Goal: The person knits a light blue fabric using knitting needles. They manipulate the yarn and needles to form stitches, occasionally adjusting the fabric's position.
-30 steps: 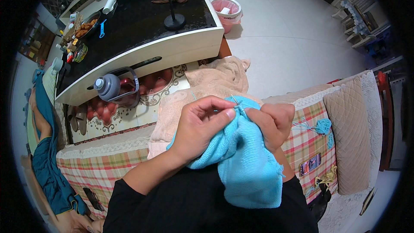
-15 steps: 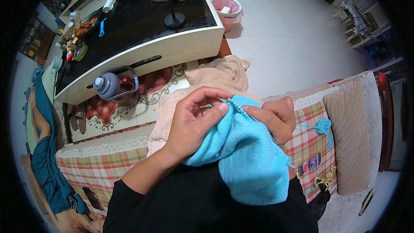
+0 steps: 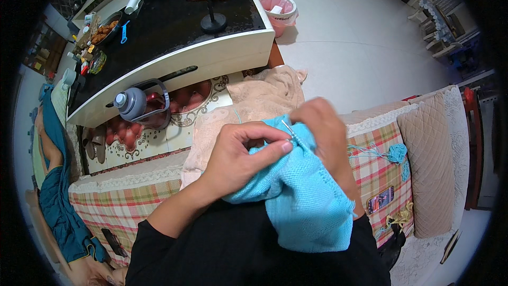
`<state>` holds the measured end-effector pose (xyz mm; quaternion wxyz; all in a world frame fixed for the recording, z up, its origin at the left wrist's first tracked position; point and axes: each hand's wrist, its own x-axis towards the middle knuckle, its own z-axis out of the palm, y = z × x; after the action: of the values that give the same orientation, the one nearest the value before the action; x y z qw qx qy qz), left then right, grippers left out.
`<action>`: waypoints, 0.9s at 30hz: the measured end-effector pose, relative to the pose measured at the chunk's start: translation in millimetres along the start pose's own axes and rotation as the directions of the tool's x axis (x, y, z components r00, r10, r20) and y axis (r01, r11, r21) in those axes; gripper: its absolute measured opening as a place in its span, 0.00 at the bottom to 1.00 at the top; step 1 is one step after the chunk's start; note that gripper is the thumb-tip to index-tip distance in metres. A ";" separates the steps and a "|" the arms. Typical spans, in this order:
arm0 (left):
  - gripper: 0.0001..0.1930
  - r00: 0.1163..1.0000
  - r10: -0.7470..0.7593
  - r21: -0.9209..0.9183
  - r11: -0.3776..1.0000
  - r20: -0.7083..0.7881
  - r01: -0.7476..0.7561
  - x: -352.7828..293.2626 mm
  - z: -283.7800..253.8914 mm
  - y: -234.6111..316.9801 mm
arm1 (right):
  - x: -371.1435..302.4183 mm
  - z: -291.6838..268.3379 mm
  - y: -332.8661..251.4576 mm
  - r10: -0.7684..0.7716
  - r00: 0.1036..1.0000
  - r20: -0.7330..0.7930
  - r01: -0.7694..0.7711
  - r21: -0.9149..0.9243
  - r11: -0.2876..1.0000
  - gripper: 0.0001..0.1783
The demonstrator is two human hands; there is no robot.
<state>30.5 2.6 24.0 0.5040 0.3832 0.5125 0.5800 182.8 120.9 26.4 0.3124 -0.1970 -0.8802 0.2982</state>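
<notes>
The turquoise knitted piece (image 3: 312,206) hangs in folds over the person's lap, its far edge gathered at a slim needle (image 3: 288,128). The left hand (image 3: 235,153) is closed to a pinch, thumb and forefinger on the fabric beside the needle; the right hand (image 3: 324,127), at the fabric's far right, is blurred, and how open it is or what it grips cannot be told. Stitches could slide off the bare needle tip if the left pinch slackened or the cloth's hanging weight dragged on them. A loop could also be missed, since the folds bunch right under the fingers. To the right, a loose clump of turquoise yarn (image 3: 397,154) with straggling strands lies on the plaid sofa cover (image 3: 370,172); those strands run close to the right forearm and could snag on it. Nearer lies a lit phone (image 3: 381,200). Ahead, a peach blanket (image 3: 267,95) spreads before the knitting, while the black-topped bench (image 3: 164,34), a grey jug (image 3: 132,103) and a pink-lined bin (image 3: 279,8) stand farther off, well clear of both hands.
</notes>
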 end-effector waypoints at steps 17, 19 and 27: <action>0.12 0.995 -0.056 -0.149 0.986 0.084 0.068 4.4 -17.6 12.0 | -12.1 -8.1 4.6 -0.281 0.914 -0.293 0.270 -0.080 0.960 0.20; 0.12 0.991 -0.078 -0.162 0.982 0.113 0.096 5.0 -20.0 10.9 | -11.2 -11.2 5.8 -0.280 0.923 -0.263 0.281 -0.036 0.959 0.20; 0.11 0.982 -0.137 -0.191 0.968 0.131 0.161 4.0 -17.1 13.4 | -16.8 -6.3 2.7 -0.232 0.939 -0.254 0.239 -0.004 0.971 0.19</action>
<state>10.7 3.4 33.7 0.6112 0.3241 0.4486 0.5658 199.6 116.5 21.3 0.4581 -0.1224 -0.8462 0.2432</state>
